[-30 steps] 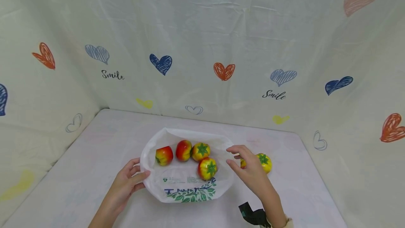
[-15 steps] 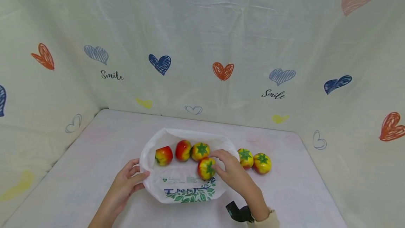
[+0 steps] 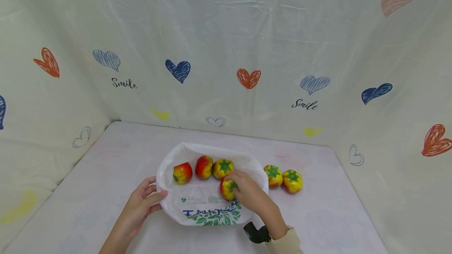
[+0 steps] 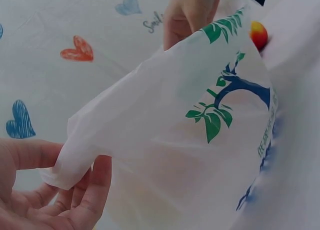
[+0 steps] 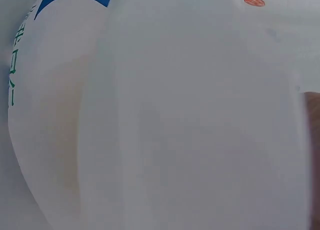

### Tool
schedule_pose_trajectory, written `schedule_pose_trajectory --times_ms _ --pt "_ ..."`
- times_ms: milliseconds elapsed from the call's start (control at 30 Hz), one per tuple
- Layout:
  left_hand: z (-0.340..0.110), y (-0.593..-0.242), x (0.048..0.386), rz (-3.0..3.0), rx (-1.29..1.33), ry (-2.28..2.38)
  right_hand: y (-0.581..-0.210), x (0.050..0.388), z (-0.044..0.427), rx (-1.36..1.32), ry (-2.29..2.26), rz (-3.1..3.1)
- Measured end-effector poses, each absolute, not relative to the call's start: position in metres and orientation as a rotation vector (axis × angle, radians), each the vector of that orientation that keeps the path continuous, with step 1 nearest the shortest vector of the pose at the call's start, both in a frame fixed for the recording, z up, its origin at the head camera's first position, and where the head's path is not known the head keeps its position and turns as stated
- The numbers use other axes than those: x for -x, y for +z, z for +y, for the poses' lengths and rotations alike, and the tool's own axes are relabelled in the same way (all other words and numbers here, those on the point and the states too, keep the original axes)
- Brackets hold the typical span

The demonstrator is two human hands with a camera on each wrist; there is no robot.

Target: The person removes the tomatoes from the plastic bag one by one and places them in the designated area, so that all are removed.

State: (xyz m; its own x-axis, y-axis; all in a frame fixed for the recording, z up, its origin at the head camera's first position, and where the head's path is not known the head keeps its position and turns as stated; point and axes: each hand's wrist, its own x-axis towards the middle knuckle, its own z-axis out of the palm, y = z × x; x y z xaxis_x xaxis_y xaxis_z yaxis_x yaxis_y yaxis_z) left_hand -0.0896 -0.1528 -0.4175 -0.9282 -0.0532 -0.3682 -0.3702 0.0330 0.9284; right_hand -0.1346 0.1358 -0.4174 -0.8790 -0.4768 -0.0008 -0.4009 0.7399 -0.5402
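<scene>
A white plastic bag (image 3: pixel 197 203) with printed green leaves lies with its mouth spread on the table. My left hand (image 3: pixel 143 201) pinches its left rim; the left wrist view shows thumb and fingers (image 4: pixel 100 190) on either side of the film. Inside, my right hand (image 3: pixel 248 191) has its fingers round a red-and-yellow fruit with a green star-shaped top (image 3: pixel 227 189), partly covering it. Three more such fruits share the bag: one at left (image 3: pixel 183 173), one in the middle (image 3: pixel 204 167) and one behind the hand (image 3: pixel 223 168). White film fills most of the right wrist view.
Two more fruits, a nearer one (image 3: pixel 273 176) and an outer one (image 3: pixel 292 181), sit on the white table (image 3: pixel 318 214) right of the bag. A heart-printed curtain (image 3: pixel 219 42) rises behind and beside the table. A black wrist mount (image 3: pixel 256 233) is on my right wrist.
My right hand has moved left from above the bag's right rim into the bag and closed round the front fruit. My left hand and the bag have stayed in place.
</scene>
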Motion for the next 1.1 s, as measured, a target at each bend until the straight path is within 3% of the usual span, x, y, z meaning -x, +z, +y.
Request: schedule_pose_trajectory --times_ms 1100 --pt "-0.152 -0.416 0.091 2.067 0.426 1.986 -0.449 0.139 0.103 0.536 -0.592 2.638"
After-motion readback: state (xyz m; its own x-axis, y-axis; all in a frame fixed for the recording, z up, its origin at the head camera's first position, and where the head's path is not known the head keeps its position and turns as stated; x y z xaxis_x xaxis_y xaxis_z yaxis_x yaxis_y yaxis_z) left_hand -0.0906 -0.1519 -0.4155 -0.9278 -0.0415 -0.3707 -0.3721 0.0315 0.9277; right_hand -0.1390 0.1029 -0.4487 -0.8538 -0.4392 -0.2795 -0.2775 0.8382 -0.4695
